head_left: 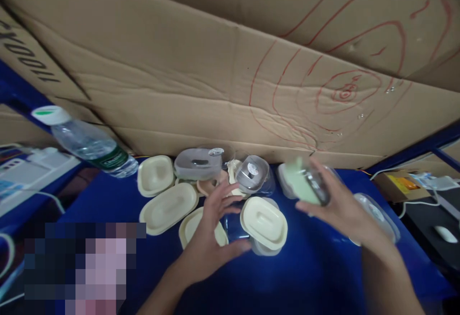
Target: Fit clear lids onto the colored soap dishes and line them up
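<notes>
My right hand (338,202) grips a pale green plastic container (302,183) with a dark, see-through side. Motion blurs it. My left hand (215,231) is spread, thumb apart from the fingers, with nothing in it. Just right of its fingertips, a cream oval lid (265,221) lies on a clear container. Partly behind my left hand is another cream lid (194,224). Farther left lie a long cream lid (168,209) and a squarish cream one (155,176). Clear containers with round stickers, a long one (199,164) and a small one (252,174), stand along the back.
A cardboard wall (161,75) with red curved lines rises behind the blue table surface (309,267). A water bottle (89,142) leans at the left. One more clear container (375,214) sits beyond my right wrist. Cables and a white mouse (445,234) are at the far right.
</notes>
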{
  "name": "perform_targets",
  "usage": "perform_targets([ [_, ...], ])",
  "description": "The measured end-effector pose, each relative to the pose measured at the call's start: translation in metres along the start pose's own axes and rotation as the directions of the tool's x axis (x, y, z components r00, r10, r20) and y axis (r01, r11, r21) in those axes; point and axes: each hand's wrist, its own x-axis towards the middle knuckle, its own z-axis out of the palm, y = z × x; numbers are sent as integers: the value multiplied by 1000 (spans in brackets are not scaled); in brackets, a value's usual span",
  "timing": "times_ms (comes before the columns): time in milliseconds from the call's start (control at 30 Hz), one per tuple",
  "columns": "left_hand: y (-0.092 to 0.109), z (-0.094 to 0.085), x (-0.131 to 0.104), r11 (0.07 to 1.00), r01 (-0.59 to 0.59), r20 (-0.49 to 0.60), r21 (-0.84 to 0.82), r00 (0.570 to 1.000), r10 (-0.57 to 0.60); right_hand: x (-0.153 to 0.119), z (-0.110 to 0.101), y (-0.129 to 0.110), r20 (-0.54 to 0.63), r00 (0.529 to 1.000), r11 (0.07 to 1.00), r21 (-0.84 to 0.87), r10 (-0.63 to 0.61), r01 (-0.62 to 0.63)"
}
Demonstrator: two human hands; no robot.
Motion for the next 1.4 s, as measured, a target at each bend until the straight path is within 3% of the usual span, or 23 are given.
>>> perform_targets([
  [67,4,4,-2,961,78,67,-265,996,-62,-3,21,-51,109,975,976,123,-192,179],
  [100,4,4,-2,939,115,48,-323,993,-105,-1,31,-71,147,947,950,177,-285,258],
  [167,1,1,1,924,174,-106,-339,969,-221,13,47,-98,179,888,884,296,-422,361],
  [267,-6,-15,8,917,221,-315,-331,891,-329,44,60,-108,121,876,820,428,-468,379],
  [367,-10,-33,14,923,177,-418,-341,851,-317,78,69,-103,48,912,870,324,-407,372],
  [433,-10,-42,17,944,118,-557,-309,782,-281,100,78,-99,49,911,900,190,-409,394],
  [533,-11,-50,19,981,90,-772,-171,607,-190,125,96,-95,101,864,870,48,-493,490],
  [600,-12,-54,20,992,102,-841,-71,528,-114,134,105,-94,115,832,837,-3,-543,547],
  [667,-14,-57,20,992,124,-850,-28,519,-89,135,108,-96,102,821,826,-4,-561,564],
  [733,-14,-56,18,987,158,-838,-3,538,-89,127,104,-100,80,819,823,49,-569,566],
  [800,-12,-51,16,981,193,-813,17,574,-99,113,99,-107,80,793,795,137,-603,591],
  [933,-8,-37,10,978,196,-714,-66,675,-183,84,97,-124,148,688,700,238,-711,673],
  [1033,-10,-31,7,985,168,-705,-41,694,-147,75,102,-132,103,667,663,291,-738,689],
  [1167,-14,-32,6,983,170,-738,73,672,-61,78,105,-137,-8,674,581,501,-739,642],
  [1267,-10,-36,12,984,158,-773,78,633,-40,87,102,-143,-75,761,603,562,-645,566],
  [1333,-5,-45,18,990,127,-822,66,570,-19,100,102,-150,-128,794,654,498,-595,570],
  [1400,-1,-62,23,992,92,-882,86,470,33,117,105,-160,-115,763,696,341,-636,632],
])
